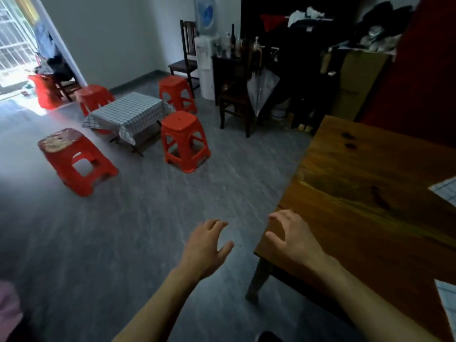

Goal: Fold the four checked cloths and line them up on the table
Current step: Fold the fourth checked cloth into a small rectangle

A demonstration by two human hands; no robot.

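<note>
A brown wooden table (365, 193) fills the right side of the head view. Corners of two pale checked cloths show at the frame's right edge on it, one higher up (446, 190) and one lower (447, 302). A larger checked cloth (128, 113) covers a low table far off on the left. My left hand (206, 245) hovers over the grey floor with fingers spread, holding nothing. My right hand (292, 236) is over the table's near-left corner, fingers loosely bent and empty.
Several red plastic stools (183, 140) stand around the low table, one with a worn top (74, 159). Dark wooden chairs (237, 99), a water dispenser (206, 67), bottles and piled clothes line the back. Grey floor lies between me and the stools.
</note>
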